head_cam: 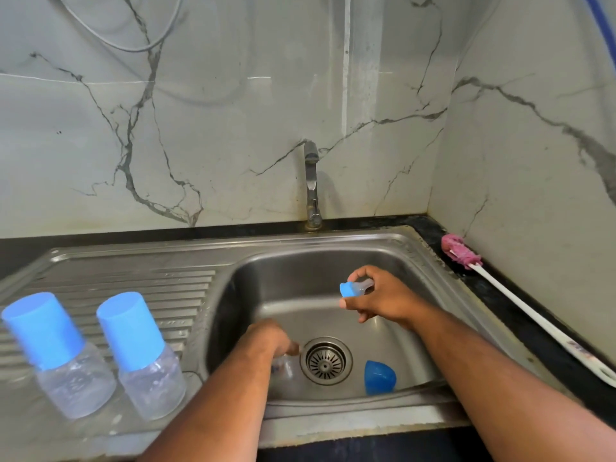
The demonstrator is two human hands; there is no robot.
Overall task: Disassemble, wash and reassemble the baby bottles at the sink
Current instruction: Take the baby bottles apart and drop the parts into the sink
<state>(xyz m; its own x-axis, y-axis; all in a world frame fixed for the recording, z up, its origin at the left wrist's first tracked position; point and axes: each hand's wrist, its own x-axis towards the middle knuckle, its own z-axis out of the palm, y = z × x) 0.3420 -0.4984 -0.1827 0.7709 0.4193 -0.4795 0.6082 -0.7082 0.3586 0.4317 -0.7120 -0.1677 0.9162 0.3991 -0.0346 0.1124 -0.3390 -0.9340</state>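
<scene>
Two clear blue-capped bottles (76,378) close by. Gripping bare clear bottle (284,370) with left hand (270,341), pinching blue-ringed teat (355,288) with right hand (380,295).

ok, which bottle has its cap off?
The bottle in the sink beside the drain, held by the left hand. Both bottles on the drainboard have blue caps on. The right hand holds the teat.

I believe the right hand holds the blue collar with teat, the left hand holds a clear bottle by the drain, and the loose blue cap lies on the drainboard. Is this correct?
Not quite. The head view shows the loose blue cap lying inside the sink basin, right of the drain, not on the drainboard. The rest is right.
</scene>
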